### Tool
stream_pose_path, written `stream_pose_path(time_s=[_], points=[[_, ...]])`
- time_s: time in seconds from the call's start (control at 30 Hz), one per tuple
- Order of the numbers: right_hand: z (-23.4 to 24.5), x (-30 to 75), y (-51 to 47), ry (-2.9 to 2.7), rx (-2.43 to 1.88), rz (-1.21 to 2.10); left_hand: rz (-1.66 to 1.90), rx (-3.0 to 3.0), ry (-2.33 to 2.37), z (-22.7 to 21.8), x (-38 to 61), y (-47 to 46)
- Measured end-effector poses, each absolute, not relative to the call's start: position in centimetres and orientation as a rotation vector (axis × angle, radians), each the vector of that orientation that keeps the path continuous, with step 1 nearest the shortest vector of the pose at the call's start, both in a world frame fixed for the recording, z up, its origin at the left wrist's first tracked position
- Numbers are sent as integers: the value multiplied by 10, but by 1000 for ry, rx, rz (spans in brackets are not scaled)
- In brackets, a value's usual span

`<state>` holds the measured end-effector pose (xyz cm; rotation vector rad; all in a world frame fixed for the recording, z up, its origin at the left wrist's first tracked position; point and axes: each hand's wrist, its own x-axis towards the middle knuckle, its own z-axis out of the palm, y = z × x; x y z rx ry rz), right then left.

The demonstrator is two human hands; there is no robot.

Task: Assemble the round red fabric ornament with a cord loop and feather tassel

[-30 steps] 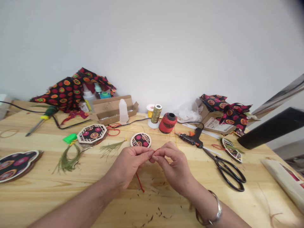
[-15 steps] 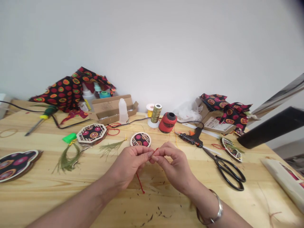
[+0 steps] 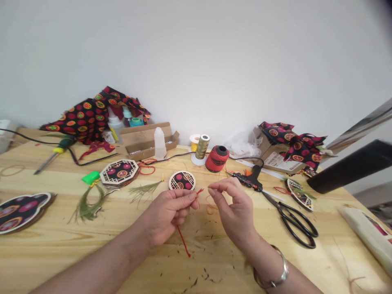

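My left hand (image 3: 173, 210) is closed in a pinch on a red cord (image 3: 183, 241). A small knotted or looped end pokes out past the thumb, and the longer tail hangs below the palm. To its right, my right hand (image 3: 234, 208) holds thumb and forefinger close together; whatever may be between them is too fine to make out. A thin orange-red thread (image 3: 211, 206) loops just beside those fingertips. Behind my left hand lies a round wooden lattice ornament (image 3: 181, 180) with patterned fabric, partly covered by the fingers.
A red thread spool (image 3: 217, 158) and an olive spool (image 3: 202, 147) stand behind. Black scissors (image 3: 295, 222) and a glue gun (image 3: 249, 178) lie right. Leftward are an octagonal ornament (image 3: 119, 172), green tassels (image 3: 87, 203) and a screwdriver (image 3: 55, 154). A white bottle (image 3: 159, 143) stands by an open carton (image 3: 143, 141).
My right hand has drawn away to the right from my left hand, leaving a gap between the fingertips. The cord's looped end now shows at the left thumb.
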<state>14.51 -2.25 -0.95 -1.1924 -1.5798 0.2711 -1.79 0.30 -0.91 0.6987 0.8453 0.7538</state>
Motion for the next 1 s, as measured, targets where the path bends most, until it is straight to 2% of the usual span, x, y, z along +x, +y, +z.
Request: stream_pose_path(time_s=[0.17,0.4,0.63,1.0], points=[[-7,143,-24,-1748,-1098,73,734,586,780,-9,-19,3],[-9,143,-28,-1844,-1028,29,719,557,772,-9,-19,2],[-5,142,-28,-1841,-998,93,703,585,773,-11,-19,2],[-6,140,-28,-1692,-1109,438,766,694,832,-8,-17,0]])
